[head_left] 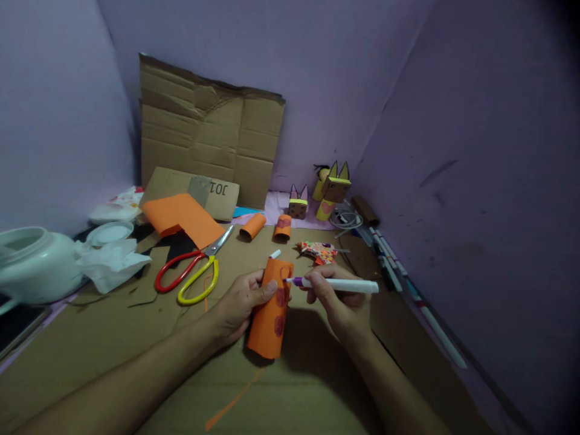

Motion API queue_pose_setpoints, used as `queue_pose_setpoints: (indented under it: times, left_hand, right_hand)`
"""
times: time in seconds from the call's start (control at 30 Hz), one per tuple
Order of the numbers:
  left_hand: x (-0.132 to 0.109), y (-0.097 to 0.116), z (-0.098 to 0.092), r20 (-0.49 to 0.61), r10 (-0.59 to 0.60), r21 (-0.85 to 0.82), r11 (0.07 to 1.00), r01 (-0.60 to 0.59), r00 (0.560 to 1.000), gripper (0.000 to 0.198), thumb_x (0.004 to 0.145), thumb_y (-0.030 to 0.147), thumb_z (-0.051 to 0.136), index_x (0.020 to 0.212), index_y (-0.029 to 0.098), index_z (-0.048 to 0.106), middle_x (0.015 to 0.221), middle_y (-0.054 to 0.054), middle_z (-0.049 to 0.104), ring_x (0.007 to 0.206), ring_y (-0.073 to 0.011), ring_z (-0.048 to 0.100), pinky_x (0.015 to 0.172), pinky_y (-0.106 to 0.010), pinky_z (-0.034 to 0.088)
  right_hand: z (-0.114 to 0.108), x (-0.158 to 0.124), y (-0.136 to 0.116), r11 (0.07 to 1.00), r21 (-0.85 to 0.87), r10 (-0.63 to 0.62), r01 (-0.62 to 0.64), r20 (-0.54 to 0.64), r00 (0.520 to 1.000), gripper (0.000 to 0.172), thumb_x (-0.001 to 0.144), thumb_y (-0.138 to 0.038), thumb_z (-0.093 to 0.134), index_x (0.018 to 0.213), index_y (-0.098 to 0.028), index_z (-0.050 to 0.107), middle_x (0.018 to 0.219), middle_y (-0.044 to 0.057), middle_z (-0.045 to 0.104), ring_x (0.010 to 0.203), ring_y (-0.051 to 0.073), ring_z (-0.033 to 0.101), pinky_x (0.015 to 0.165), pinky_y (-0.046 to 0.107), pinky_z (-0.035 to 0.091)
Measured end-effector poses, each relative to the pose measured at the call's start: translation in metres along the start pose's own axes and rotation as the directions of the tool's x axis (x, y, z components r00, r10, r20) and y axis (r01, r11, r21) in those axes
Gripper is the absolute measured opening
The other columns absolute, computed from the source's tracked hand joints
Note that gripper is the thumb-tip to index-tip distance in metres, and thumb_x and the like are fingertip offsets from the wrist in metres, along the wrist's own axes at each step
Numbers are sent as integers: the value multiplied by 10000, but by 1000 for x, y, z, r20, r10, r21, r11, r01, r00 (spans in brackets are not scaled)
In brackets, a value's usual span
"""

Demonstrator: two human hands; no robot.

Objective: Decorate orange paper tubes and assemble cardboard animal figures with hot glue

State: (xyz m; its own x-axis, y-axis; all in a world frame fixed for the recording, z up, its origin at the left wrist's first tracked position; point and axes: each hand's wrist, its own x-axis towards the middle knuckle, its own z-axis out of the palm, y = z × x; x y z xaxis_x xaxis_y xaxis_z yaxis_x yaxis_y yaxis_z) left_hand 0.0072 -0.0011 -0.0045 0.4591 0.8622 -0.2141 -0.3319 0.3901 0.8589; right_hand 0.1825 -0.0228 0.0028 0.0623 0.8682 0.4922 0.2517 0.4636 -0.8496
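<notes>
My left hand (244,305) is closed around an orange paper tube (266,326), its thumb lying on the front. Dark purple round spots run down the tube's right side, with a curved outline near its top. In my right hand (338,302) is a white marker (348,285), pinched between thumb and fingers. Its purple tip meets the tube beside that outline. A white marker cap (275,254) shows just behind the tube's upper end. Scissors (194,272) with one red and one yellow handle lie partly open to the left of my left hand.
Two short orange tubes (283,226), animal paper figures (334,187) and a glue gun (319,249) are beyond my hands. Orange paper (181,214), tissue (113,266) and a white teapot (40,266) sit left. Several markers (389,266) line the right wall. Cardboard (208,127) leans behind.
</notes>
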Motion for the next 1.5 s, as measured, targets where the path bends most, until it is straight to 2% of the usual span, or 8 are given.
queue_pose_setpoints:
  times: [0.23,0.57,1.2,1.5]
  left_hand:
    - [-1,0,0,7,12,0,1000,-12,1000,455,600,406,829,896,115,643,771,-62,681,659,-138,591,632,-252,451]
    - [0,-1,-2,14,-20,-47,999,21,1000,452,615,385,819,916,106,629,761,-72,684,654,-166,627,651,-288,485]
    - [0,-3,-1,8,-2,-21,1000,3,1000,452,604,402,827,893,105,646,778,-78,691,662,-146,607,649,-263,471]
    - [-1,-2,-1,0,-23,-9,1000,23,1000,484,586,413,830,910,114,631,780,-75,690,673,-161,620,668,-282,472]
  right_hand:
    - [-1,-1,3,1000,-24,1,-1,3,1000,198,873,-330,606,739,-196,664,549,-18,632,508,119,574,529,237,439]
    - [0,1,0,997,68,37,-35,-32,999,197,856,-319,607,719,-185,654,515,-25,597,450,97,523,432,200,403]
    - [0,-1,2,1000,17,11,-11,3,1000,211,869,-326,606,711,-194,654,520,-29,602,472,100,530,474,216,393]
    - [1,2,-2,998,52,22,-20,-39,999,186,859,-309,601,723,-194,657,535,-21,615,485,110,551,467,215,424]
